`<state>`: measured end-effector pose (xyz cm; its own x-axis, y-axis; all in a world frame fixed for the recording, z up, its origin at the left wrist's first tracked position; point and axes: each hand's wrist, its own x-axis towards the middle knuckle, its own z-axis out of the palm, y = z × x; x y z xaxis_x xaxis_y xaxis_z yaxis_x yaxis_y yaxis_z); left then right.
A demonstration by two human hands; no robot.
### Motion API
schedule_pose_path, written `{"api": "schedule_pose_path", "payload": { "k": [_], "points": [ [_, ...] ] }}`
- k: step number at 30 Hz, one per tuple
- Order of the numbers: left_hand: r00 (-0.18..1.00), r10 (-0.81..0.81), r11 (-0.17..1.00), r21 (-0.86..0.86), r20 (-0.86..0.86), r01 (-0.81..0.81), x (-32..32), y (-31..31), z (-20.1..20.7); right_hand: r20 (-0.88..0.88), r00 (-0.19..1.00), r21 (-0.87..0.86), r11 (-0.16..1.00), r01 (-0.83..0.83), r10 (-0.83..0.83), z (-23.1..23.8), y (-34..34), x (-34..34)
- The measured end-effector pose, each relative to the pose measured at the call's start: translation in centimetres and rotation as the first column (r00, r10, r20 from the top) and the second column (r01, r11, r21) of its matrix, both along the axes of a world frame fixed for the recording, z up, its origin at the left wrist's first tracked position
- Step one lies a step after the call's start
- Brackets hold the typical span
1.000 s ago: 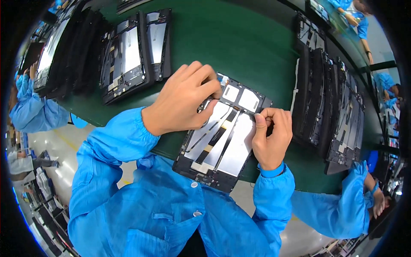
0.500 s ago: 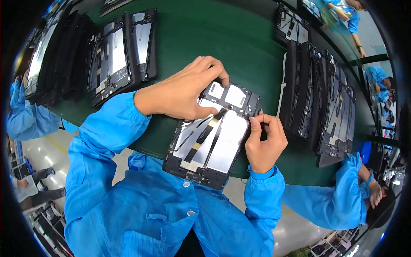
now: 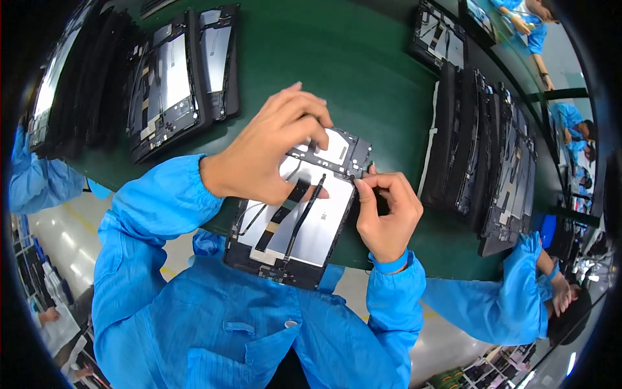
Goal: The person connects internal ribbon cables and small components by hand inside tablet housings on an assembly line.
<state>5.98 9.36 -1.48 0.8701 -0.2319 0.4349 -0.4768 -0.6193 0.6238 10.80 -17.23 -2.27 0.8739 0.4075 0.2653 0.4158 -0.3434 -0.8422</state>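
Observation:
An opened tablet screen assembly (image 3: 337,220) lies tilted in front of me, its lower end near my jacket. It has a silvery back panel and a black frame. My left hand (image 3: 265,149) spreads over its upper left part, with fingers bent and apart from the thumb. The thumb reaches beneath a wide black ribbon cable (image 3: 280,215) whose upper end stands up off the panel. Beside it runs a narrow black cable (image 3: 304,214), also raised at its top. My right hand (image 3: 391,211) is closed in a pinch on the assembly's right edge; its fingertips are partly hidden.
Similar tablet assemblies (image 3: 172,78) lean at the left on the green table (image 3: 324,52). Another row (image 3: 476,142) with black foam sheets stands at the right. A co-worker's blue sleeve (image 3: 492,311) is at the lower right, and another blue sleeve (image 3: 48,181) at the far left.
The assembly has shifted slightly left in view with both hands. My left fingers have come off its top edge, and the ribbon cables now stand higher off the panel over my thumb.

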Motion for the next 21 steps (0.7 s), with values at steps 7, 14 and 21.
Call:
{"api": "schedule_pose_path", "payload": {
  "k": [7, 14, 21],
  "points": [
    [0.968, -0.235, 0.972, 0.024, 0.091, 0.234, -0.7, -0.1, -0.6, 0.036, 0.998, -0.002, 0.999, -0.046, 0.046, -0.3, -0.8, 0.8],
    [0.940, -0.210, 0.973, 0.155, 0.269, 0.173, -1.2, -0.5, -0.9, -0.004, 0.997, 0.060, 0.996, -0.072, 0.072, -0.8, -1.4, 1.0],
    [0.924, -0.253, 0.951, 0.251, 0.287, 0.182, -1.1, 0.5, -0.6, 0.105, 0.987, 0.016, 0.992, -0.127, 0.124, -1.4, -2.1, 1.8]
  ]
}}
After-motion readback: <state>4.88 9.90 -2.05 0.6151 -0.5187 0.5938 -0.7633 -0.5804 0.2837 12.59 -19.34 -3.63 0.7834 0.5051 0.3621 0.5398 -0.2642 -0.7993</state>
